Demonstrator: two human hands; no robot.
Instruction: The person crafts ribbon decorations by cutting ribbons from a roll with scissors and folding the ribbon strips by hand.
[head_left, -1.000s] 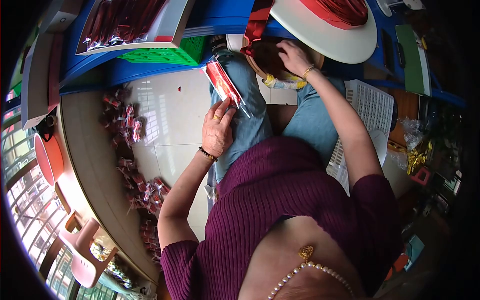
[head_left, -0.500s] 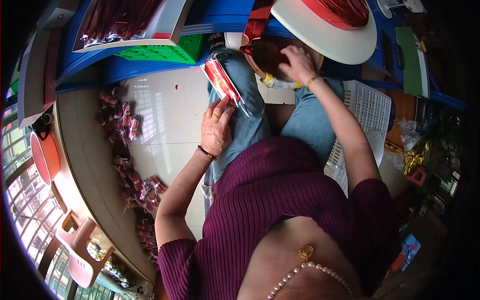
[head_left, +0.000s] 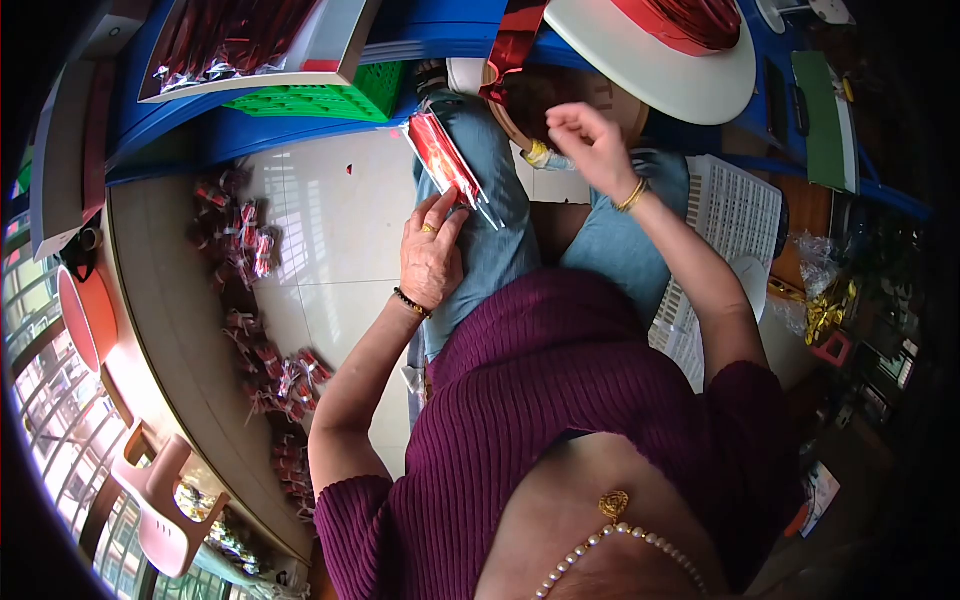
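Note:
A red packet in clear wrap (head_left: pixel 440 155) lies along my left thigh. My left hand (head_left: pixel 432 250) pinches its lower end, fingers bent together. My right hand (head_left: pixel 592 145) is raised over the right knee, in front of a round wooden container (head_left: pixel 625 100); its fingers are partly curled with gaps between them, and nothing shows in them. Yellow and white wrapping (head_left: pixel 545 157) covers part of the container's near rim. A shiny red ribbon (head_left: pixel 515 45) hangs from the blue table at the container's left side.
The blue table (head_left: pixel 430 38) carries a box of dark red packets (head_left: pixel 345 60) and a white round disc (head_left: pixel 660 75) with red material. Below it sits a green crate (head_left: pixel 375 92). Red bundles (head_left: pixel 290 385) lie on the floor at left; a white basket (head_left: pixel 735 215) stands at right.
My right hand has come back from the round container and lifted, uncovering more of its inside. My left hand stays at the packet's lower end, almost unmoved.

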